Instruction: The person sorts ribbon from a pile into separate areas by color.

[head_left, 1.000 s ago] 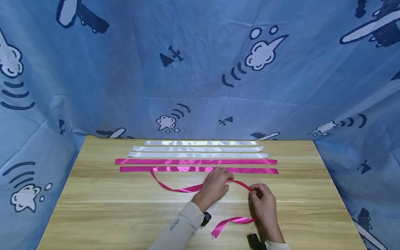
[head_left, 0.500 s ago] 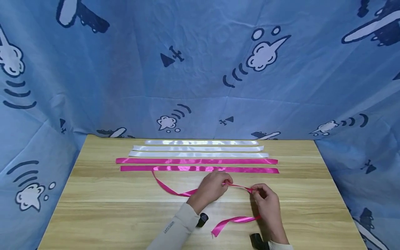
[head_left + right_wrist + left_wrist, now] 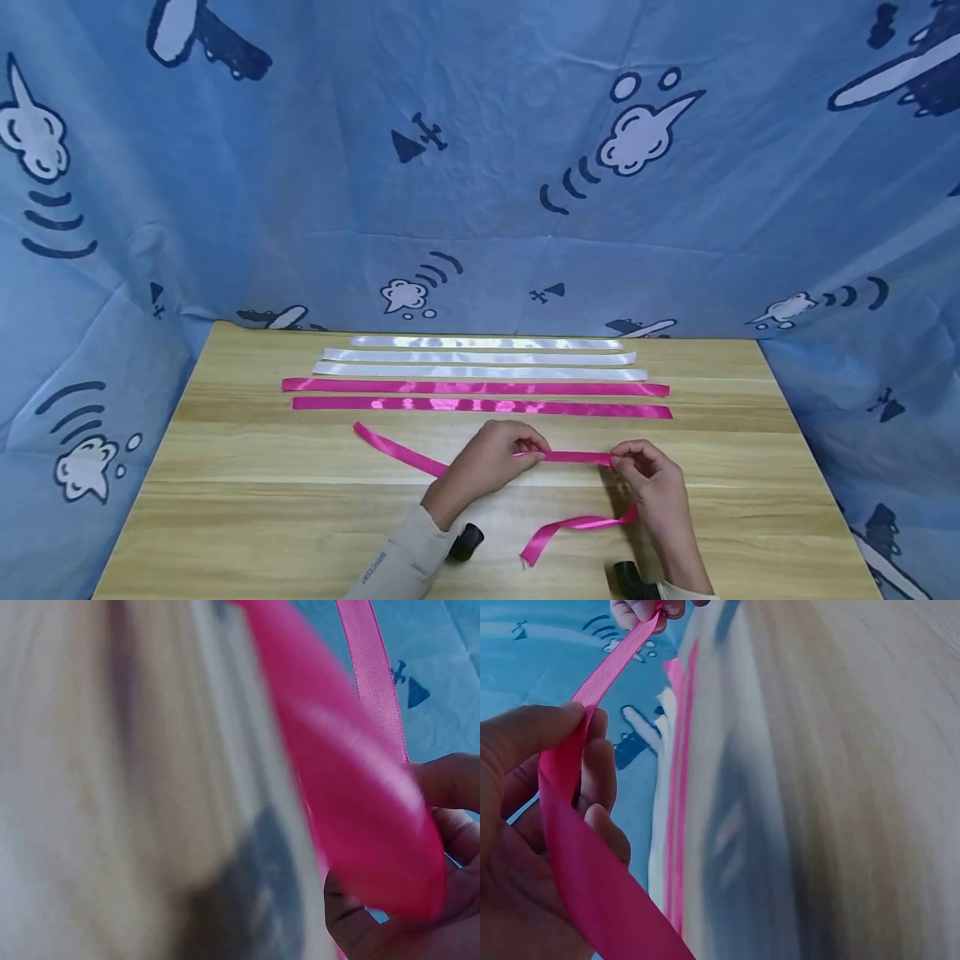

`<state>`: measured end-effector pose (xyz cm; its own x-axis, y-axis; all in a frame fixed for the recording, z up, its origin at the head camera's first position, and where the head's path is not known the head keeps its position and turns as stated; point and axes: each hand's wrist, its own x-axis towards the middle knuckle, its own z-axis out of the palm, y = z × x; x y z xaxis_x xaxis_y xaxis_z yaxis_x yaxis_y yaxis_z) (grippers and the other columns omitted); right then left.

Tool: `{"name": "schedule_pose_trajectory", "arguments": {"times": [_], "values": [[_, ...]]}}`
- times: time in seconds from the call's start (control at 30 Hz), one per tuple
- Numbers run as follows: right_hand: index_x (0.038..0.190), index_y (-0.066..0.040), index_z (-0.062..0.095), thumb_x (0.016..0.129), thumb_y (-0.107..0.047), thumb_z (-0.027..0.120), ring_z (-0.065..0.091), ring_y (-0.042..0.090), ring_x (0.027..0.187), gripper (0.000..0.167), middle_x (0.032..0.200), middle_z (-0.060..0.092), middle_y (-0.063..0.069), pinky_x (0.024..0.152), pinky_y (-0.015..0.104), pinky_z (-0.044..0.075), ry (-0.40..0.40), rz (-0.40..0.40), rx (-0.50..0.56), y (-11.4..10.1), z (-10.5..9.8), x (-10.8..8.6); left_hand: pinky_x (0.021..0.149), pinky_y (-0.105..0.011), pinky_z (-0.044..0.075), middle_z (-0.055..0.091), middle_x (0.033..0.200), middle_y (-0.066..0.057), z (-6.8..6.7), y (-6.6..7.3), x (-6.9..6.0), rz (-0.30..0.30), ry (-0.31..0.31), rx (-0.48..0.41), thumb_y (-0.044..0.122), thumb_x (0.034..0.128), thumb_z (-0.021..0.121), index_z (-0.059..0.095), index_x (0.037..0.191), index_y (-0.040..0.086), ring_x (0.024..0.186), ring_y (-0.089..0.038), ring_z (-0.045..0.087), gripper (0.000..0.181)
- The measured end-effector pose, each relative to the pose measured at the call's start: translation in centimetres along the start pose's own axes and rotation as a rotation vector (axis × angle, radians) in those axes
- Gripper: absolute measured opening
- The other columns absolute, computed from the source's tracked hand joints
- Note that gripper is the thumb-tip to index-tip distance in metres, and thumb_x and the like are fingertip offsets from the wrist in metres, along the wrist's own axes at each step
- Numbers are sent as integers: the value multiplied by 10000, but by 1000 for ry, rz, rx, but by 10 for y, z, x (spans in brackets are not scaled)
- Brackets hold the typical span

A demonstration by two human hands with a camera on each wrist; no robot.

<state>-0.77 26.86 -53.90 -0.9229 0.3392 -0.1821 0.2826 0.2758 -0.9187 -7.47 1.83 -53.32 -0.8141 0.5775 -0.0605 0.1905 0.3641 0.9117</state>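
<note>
A loose pink satin ribbon is stretched between my two hands, just above the table. My left hand pinches it between thumb and fingers, as the left wrist view shows the ribbon twisting down across the palm. My right hand pinches the same ribbon farther right; in the right wrist view a wide loop of ribbon curves past the fingers. One free end trails to the upper left beyond my left wrist. The other tail hangs below my right hand and curls toward the lower middle.
Behind my hands, two pink ribbons and three white ribbons lie flat in parallel rows. They rest on the wooden table. A blue patterned cloth surrounds its back and sides.
Both hands have shifted slightly down, the left one also leftward and the right one rightward. The span between them has turned from narrow and twisted to flat and taut. The left end has slid off the pink row.
</note>
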Motion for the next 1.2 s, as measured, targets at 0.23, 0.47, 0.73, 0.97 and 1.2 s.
{"name": "schedule_pose_trajectory", "arguments": {"times": [0.23,0.47,0.73,0.97,1.2], "values": [[1042,102,677,964,84,651,639,101,721,84,801,707,-62,646,225,534,-7,-50,20,-15,-1,-5,899,-259,566,767,1003,62,-15,5,-14,-8,52,-17,120,984,727,808,1046,166,902,12,643,113],[1024,116,667,954,117,636,649,88,713,76,784,697,-59,681,216,555,11,-85,56,-29,-3,-8,945,-274,582,779,1070,48,-34,8,-28,-14,112,-62,107,978,735,802,1071,160,1018,-80,705,126],[1015,127,655,948,115,661,648,80,699,69,762,697,-9,678,184,543,35,-101,120,-39,-7,-10,907,-269,597,784,1043,32,-53,14,-44,8,182,-54,89,962,752,798,1066,132,983,-119,724,121],[993,139,643,940,150,646,650,59,693,55,778,698,-41,669,171,540,71,-149,179,-45,-14,-9,837,-256,586,780,993,56,-67,14,-57,-4,268,-27,74,941,771,799,1019,160,890,-78,690,119],[988,163,628,940,174,627,656,76,706,49,799,700,-25,667,181,552,77,-167,222,-49,-17,-9,782,-238,547,773,986,94,-81,10,-73,-50,342,-9,97,929,792,802,1001,221,853,-81,637,144]]}}
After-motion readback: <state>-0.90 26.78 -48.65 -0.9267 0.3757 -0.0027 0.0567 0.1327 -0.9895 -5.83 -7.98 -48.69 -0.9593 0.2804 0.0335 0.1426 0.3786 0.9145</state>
